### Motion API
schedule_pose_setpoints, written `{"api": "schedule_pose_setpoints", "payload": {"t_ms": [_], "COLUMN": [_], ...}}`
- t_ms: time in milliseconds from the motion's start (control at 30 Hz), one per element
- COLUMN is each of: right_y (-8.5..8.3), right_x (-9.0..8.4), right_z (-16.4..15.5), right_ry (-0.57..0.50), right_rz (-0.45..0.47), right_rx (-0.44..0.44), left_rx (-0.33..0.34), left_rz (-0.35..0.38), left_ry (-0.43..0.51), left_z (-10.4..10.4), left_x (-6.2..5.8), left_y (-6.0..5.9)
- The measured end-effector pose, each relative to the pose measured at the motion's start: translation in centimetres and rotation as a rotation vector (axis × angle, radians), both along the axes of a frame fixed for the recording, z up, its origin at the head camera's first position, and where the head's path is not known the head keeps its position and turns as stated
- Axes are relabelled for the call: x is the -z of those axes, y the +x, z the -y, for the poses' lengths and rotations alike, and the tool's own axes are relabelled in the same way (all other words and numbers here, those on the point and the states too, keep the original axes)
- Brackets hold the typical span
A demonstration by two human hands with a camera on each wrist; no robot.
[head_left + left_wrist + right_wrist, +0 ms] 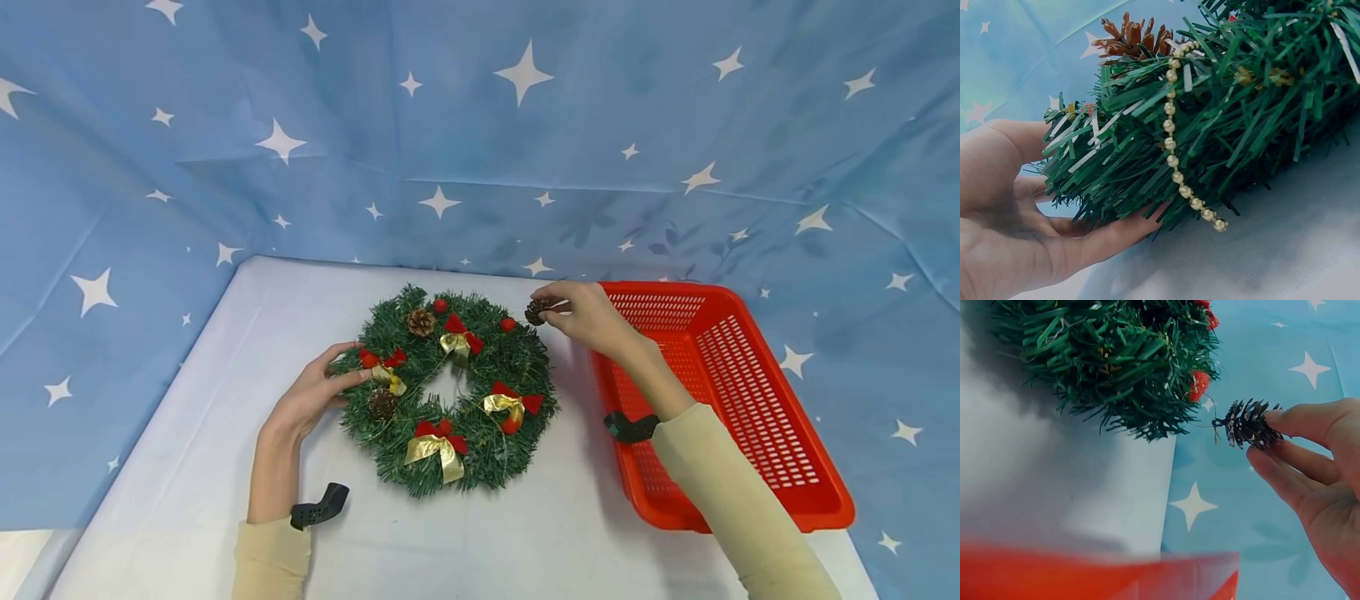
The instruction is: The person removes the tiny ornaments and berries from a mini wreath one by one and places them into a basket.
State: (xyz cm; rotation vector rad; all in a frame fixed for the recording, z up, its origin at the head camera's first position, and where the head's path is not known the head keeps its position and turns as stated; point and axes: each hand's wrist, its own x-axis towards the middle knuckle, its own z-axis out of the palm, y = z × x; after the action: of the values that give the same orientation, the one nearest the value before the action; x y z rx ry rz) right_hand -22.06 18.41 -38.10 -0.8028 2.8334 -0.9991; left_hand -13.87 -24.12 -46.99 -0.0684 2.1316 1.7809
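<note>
A green Christmas wreath [525,358] lies on the white table, trimmed with red-and-gold bows, red berries and pine cones. My left hand [315,392] grips its left side, thumb on top and fingers underneath, beside a bow and a pine cone [382,404]. In the left wrist view, a gold bead string [1170,125] hangs over the wreath's edge. At the upper right rim, my right hand [588,317] pinches a dark brown pine cone [1249,425] between thumb and fingers. A thin wire runs from this cone's end towards the wreath, near a red berry [1198,385].
A red plastic basket [780,400] with slotted walls stands on the right of the table, under my right forearm. Blue cloth with white stars [480,108] hangs behind and at both sides. White cloth [465,550] covers the table.
</note>
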Motion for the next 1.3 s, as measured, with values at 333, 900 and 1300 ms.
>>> {"api": "schedule_pose_setpoints", "payload": {"t_ms": [333, 900, 1300], "right_y": [0.3, 1.1, 1.7], "right_x": [-0.5, -1.1, -1.0], "right_z": [-2.0, -5.3, -6.9], "right_ry": [0.015, 0.088, 0.077], "right_rz": [-0.016, -0.031, -0.051], "right_rx": [0.059, 0.156, 0.188], "left_rx": [0.001, -0.006, 0.007], "left_rz": [0.001, 0.025, 0.009], "left_ry": [-0.007, -0.018, -0.016], "left_z": [-0.1, -0.1, -0.1], "left_x": [0.0, -0.1, -0.1], "left_y": [0.1, 0.0, 0.0]}}
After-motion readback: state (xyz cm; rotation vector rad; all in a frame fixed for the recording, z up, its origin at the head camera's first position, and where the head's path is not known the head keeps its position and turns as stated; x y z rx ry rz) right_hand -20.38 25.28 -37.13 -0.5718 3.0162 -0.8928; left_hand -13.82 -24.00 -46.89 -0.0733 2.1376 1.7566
